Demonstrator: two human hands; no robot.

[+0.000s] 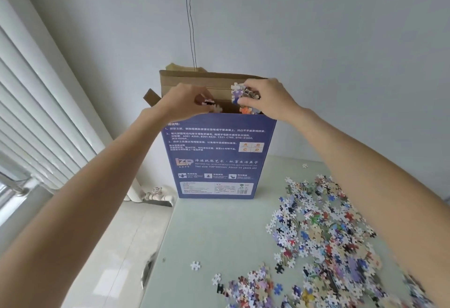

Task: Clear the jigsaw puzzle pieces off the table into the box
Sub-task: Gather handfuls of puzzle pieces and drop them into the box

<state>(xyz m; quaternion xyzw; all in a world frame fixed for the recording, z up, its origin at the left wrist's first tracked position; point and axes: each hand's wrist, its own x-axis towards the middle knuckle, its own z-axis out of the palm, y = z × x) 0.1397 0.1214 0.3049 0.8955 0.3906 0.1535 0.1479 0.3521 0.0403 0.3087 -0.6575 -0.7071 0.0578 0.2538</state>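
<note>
left hand (181,99): pinching a few jigsaw pieces (211,105) over box mouth | right hand (266,99): clamped on piece clump (243,93) | puzzle box (218,159): upright on bench (214,229) | loose pieces (323,234): scattered right

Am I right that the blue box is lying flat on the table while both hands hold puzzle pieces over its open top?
Not quite: the head view shows the blue box standing upright on the table, not flat. The rest holds: the left hand and the right hand both hold puzzle pieces over its open top.
</note>
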